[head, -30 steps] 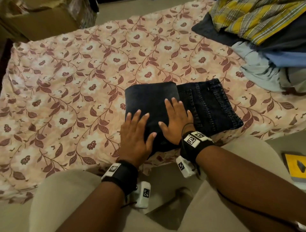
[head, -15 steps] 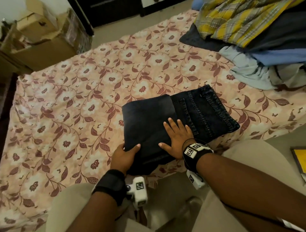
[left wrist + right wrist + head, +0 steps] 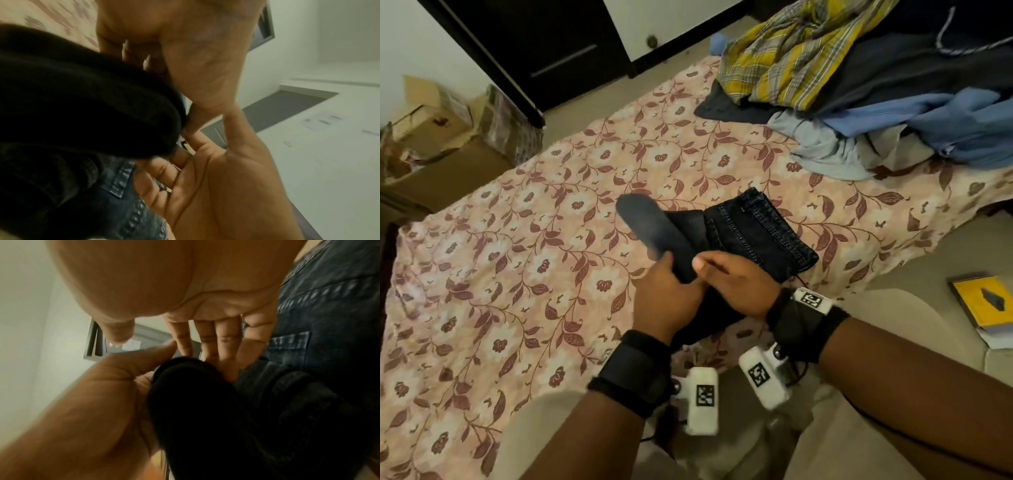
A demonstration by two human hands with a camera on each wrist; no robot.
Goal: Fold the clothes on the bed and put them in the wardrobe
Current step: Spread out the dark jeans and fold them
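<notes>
Where a second ago both hands pressed the folded jeans [image 3: 753, 233] flat on the bed [image 3: 524, 260], the left hand [image 3: 664, 301] and right hand [image 3: 736, 284] now grip their near edge together, lifting it clear; the fold looks finished, the wardrobe trip next.

The folded pair of dark blue-black denim jeans [image 3: 753, 233] sat at the centre of the frame on my floral pink bedsheet [image 3: 517, 274], its left fold raised and curling over. The heap of unfolded clothes [image 3: 876, 85], yellow plaid, navy and pale blue, lay at upper right.
</notes>
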